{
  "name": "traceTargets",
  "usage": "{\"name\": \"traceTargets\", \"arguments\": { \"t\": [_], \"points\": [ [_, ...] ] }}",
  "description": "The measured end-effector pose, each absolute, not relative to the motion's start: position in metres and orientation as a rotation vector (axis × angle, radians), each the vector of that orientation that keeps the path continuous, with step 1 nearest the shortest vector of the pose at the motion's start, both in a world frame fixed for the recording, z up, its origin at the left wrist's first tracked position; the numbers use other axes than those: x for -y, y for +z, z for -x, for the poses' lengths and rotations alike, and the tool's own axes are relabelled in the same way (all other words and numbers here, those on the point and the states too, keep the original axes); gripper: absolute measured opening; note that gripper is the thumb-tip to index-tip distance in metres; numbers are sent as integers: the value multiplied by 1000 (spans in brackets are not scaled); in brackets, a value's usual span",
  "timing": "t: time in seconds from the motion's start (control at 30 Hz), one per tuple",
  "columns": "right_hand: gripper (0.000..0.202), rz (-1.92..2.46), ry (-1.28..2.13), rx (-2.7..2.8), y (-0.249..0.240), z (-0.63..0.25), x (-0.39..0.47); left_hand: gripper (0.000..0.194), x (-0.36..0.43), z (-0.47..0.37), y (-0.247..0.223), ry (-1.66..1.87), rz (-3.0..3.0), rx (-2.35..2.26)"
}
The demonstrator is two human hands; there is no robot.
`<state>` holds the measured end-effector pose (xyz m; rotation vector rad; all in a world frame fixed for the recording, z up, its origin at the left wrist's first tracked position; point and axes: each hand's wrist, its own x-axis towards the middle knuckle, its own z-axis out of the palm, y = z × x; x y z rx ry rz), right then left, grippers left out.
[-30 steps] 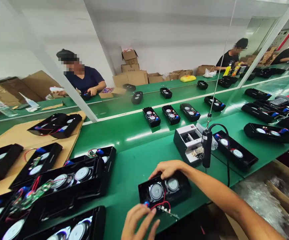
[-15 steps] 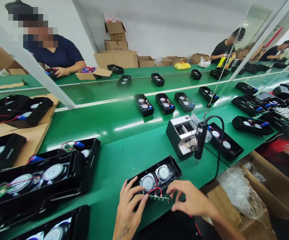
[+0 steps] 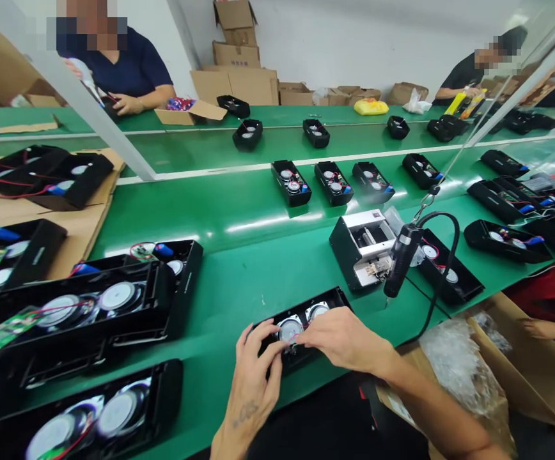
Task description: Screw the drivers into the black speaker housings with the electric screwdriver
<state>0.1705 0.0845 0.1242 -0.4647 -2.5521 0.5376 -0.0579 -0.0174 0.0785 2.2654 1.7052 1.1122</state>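
Observation:
In front of me lies a black speaker housing (image 3: 339, 296) with two round silver speakers (image 3: 291, 329) in it. My left hand (image 3: 257, 374) curls around its left end, fingers on the wall and over the inside, the thumb by the nearer speaker. Over the housing's middle, my right hand (image 3: 347, 338) is closed, its fingertips pinched together beside that speaker. Some red wire shows at those fingertips, but what they grip is covered. The circuit board is mostly hidden by my hands.
A black screwdriver (image 3: 403, 259) hangs on a cable right of a screw feeder (image 3: 361, 249). More housings (image 3: 133, 409) crowd the left, and others (image 3: 334, 184) line the green bench. Co-workers (image 3: 128, 70) sit across. Boxes with plastic wrap (image 3: 460, 364) stand at right.
My right hand has moved left and inward over the housing, its fingers closing to a pinch. The circuit board that stood at the near edge is now largely out of sight. The view has shifted slightly.

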Motion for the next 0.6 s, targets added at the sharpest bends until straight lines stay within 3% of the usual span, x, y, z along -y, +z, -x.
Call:
{"name": "traceTargets", "arguments": {
  "t": [0.23, 0.6],
  "points": [
    [15, 433, 270, 2977, 128, -168, -72, 27, 23, 53, 72, 895, -2398, -1648],
    [31, 464, 725, 2937, 104, -175, -85, 15, 18, 54, 70, 777, -2428, -1579]
  ]
}}
